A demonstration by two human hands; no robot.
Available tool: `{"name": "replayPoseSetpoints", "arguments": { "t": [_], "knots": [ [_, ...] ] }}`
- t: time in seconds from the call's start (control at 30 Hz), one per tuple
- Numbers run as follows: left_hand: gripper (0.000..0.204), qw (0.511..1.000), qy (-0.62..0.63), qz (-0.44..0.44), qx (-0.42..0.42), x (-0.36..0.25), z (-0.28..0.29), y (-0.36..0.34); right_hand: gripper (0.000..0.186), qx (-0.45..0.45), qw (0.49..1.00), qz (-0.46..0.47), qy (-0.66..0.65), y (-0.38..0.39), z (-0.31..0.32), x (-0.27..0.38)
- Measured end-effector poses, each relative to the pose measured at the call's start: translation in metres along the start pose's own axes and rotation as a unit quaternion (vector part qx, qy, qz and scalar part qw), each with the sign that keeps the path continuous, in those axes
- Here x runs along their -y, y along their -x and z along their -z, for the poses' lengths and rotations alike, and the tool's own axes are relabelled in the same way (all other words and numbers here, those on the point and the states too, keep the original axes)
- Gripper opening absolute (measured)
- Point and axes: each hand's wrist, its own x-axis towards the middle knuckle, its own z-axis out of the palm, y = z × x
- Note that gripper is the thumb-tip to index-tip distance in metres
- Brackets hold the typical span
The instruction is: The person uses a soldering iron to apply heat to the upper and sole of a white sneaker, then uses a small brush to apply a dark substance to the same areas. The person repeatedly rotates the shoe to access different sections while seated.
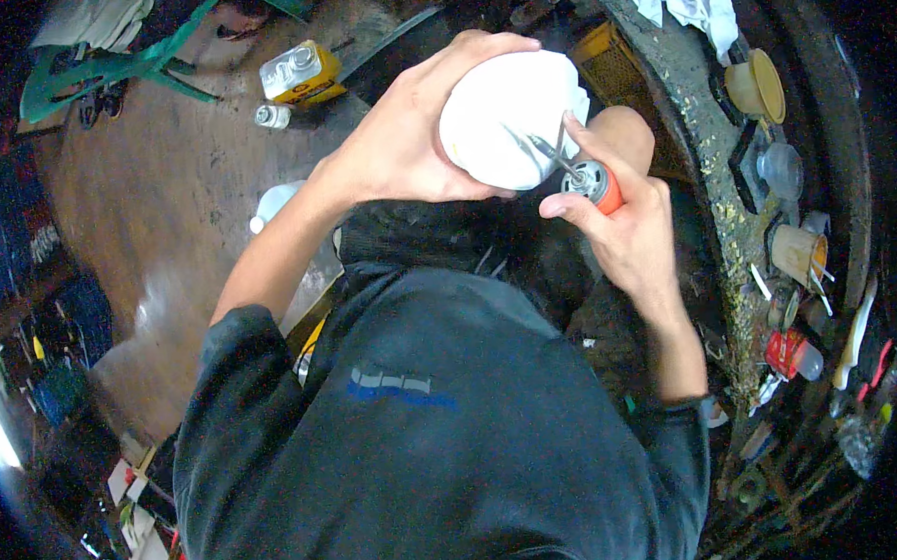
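My left hand (402,137) curves around the left side of a smooth white rounded object (506,117), holding it up in front of me; its exact kind cannot be made out. Wrapped in my right hand (631,217) is an orange cylindrical tool (610,188) with a round metal end. A thin metal shaft points from that end toward the lower right side of the white object. Whether the shaft touches the surface is unclear. My right index finger reaches up beside the white object's edge.
On the brown floor at the left lie a yellow can (304,74), a small clear jar (272,117) and a white bottle (275,204). A dark worn bench (709,179) curves along the right, bearing cups, a yellowish bowl (757,87) and crumpled white paper (682,0). Green chair legs (119,74) stand far left.
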Motion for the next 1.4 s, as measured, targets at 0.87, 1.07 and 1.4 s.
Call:
{"name": "replayPoseSetpoints", "arguments": {
  "t": [0.87, 1.07, 1.4],
  "knots": [
    [0.107, 0.998, 0.003, 0.05, 0.03, -0.026, -0.01, -0.001, 0.075, -0.029, 0.987, -0.127, -0.091, 0.029, -0.01, 0.02],
    [0.104, 0.998, 0.0, 0.047, 0.038, -0.036, -0.016, -0.001, 0.084, 0.004, 0.968, -0.212, -0.137, 0.043, -0.008, 0.035],
    [0.105, 0.999, -0.028, 0.028, 0.035, -0.039, -0.018, 0.001, 0.079, -0.029, 0.98, -0.165, -0.11, 0.049, -0.017, 0.043]
  ]
}}
